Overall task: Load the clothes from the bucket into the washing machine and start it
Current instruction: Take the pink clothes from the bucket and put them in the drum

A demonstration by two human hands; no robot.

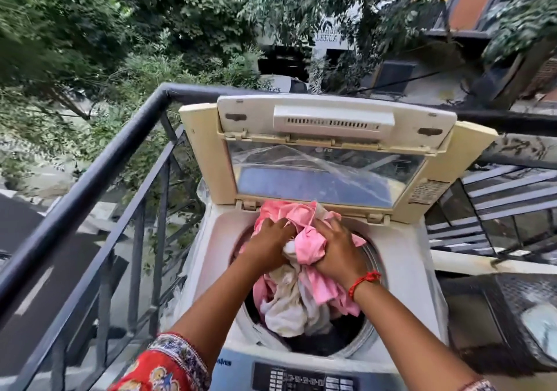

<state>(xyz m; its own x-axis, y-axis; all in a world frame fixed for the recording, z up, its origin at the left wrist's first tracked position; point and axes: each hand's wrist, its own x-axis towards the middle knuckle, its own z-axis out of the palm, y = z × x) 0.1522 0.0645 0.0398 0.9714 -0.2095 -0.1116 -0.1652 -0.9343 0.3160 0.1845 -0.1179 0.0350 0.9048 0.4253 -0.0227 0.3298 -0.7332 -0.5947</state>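
Observation:
A top-loading washing machine (220, 258) stands on a balcony with its lid (331, 152) raised upright. A bundle of pink and off-white clothes (301, 297) hangs over the round drum opening, partly inside it. My left hand (266, 244) grips the bundle's left side. My right hand (339, 250), with a red thread at the wrist, grips its right side. The control panel (304, 378) lies at the near edge of the machine. No bucket is in view.
A black metal railing (99, 176) runs along the left and behind the machine. Dark metal stairs (506, 209) are on the right. Trees and a building lie beyond the balcony.

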